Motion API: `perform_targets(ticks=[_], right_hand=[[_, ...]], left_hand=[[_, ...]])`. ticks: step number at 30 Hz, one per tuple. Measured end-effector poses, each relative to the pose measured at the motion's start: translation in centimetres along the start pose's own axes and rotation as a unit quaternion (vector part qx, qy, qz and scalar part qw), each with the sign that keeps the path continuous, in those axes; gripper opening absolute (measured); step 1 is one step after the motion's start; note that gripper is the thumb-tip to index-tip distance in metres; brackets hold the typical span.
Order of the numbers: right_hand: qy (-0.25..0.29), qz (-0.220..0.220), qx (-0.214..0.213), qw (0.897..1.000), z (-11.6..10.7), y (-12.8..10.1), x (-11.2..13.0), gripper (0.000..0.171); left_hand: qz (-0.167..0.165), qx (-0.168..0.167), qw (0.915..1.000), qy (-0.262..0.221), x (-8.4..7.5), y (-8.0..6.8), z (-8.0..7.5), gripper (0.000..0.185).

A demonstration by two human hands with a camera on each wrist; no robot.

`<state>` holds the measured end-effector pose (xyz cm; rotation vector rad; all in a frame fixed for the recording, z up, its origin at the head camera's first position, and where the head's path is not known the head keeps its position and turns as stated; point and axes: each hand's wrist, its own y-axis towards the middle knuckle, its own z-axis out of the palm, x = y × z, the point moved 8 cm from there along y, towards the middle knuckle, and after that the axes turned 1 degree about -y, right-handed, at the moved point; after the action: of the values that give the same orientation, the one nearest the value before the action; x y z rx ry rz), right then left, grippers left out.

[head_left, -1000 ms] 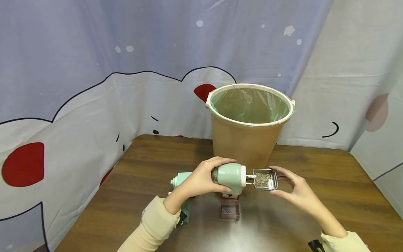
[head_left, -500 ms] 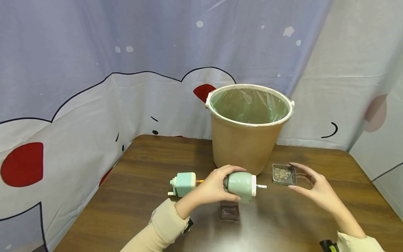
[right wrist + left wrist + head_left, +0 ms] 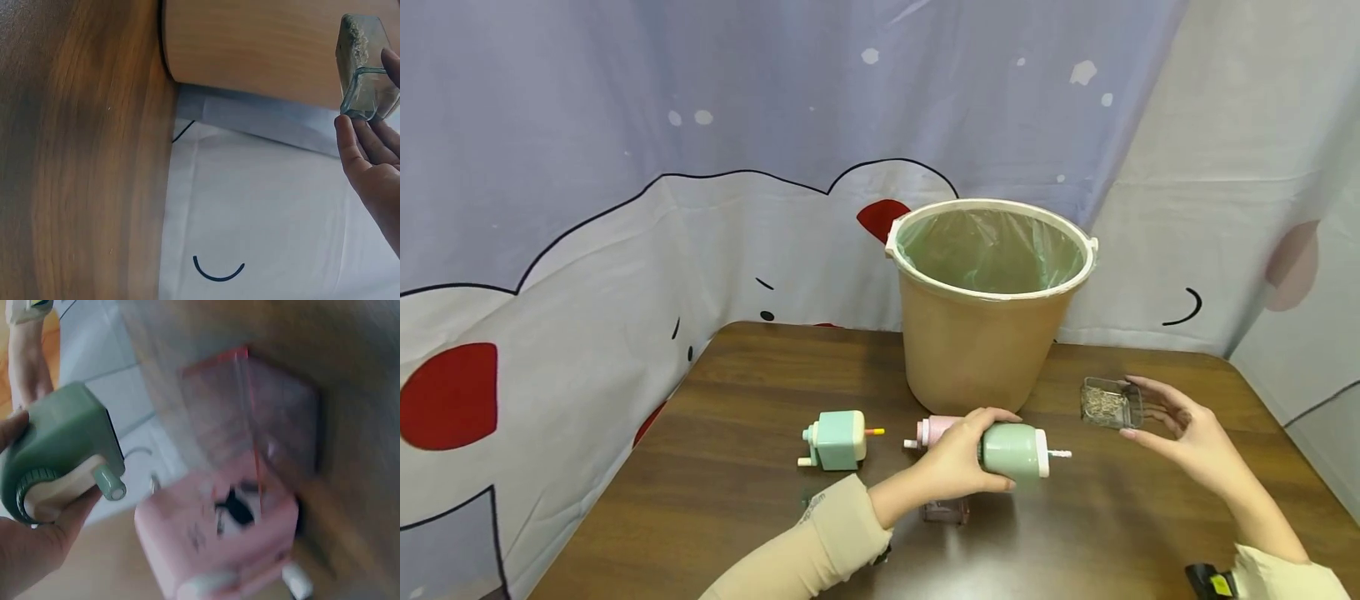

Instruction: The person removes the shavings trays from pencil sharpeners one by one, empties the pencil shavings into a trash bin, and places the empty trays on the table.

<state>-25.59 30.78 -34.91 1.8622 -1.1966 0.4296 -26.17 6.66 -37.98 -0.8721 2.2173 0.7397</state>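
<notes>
My left hand [image 3: 958,462] grips a green crank pencil sharpener [image 3: 1011,452], a white-patterned pencil [image 3: 1060,454] sticking out of its right end. Its crank handle [image 3: 109,481] shows in the left wrist view. To the right, apart from the sharpener, my right hand [image 3: 1202,442] pinches a small clear shavings drawer [image 3: 1136,408] by its near end. Pencil shavings [image 3: 357,40] lie inside that drawer. Behind my left hand stands a pink sharpener [image 3: 942,428], partly hidden; a clear reddish drawer [image 3: 946,512] lies in front of it on the table.
A tan bin [image 3: 981,354] with a clear liner [image 3: 992,250] stands at the back of the wooden table [image 3: 760,375]. Left of my hand is a teal sharpener [image 3: 841,440] with a yellow-orange pencil in it. A patterned curtain [image 3: 775,108] hangs behind.
The drawer has come away from the green sharpener and moved right with my right hand. My left hand and the sharpener have moved right and nearer, uncovering the teal and pink sharpeners.
</notes>
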Motion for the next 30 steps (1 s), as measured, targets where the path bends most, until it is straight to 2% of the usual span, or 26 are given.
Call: perform_targets(ticks=[4, 8, 13, 18, 22, 30], right_hand=[[0.006, 0.002, -0.002, 1.000, -0.3, -0.1, -0.5, 0.064], [0.011, 0.004, -0.007, 1.000, -0.7, -0.3, -0.9, 0.064], [0.022, 0.003, -0.010, 1.000, -1.3, -0.5, -1.5, 0.065], [0.024, 0.001, -0.013, 1.000, -2.3, -0.3, -2.3, 0.066], [0.023, 0.010, -0.009, 1.000, -2.6, -0.2, -3.0, 0.066], [0.022, 0.055, 0.001, 0.998, -2.5, -0.9, -4.6, 0.063]], left_hand=[[-0.005, 0.002, 0.9992, 0.041, 0.0, 0.6, 1.7, 0.072], [0.008, 0.019, 0.9953, 0.095, -0.4, 1.3, 3.2, 0.069], [0.028, 0.042, 0.9834, 0.174, -1.0, 2.2, 4.4, 0.068], [0.039, 0.058, 0.9729, 0.220, -1.2, 3.0, 5.6, 0.070], [0.018, 0.060, 0.9711, 0.230, -0.7, 3.8, 6.7, 0.069], [-0.060, 0.048, 0.9653, 0.250, 0.5, 5.9, 8.6, 0.065]])
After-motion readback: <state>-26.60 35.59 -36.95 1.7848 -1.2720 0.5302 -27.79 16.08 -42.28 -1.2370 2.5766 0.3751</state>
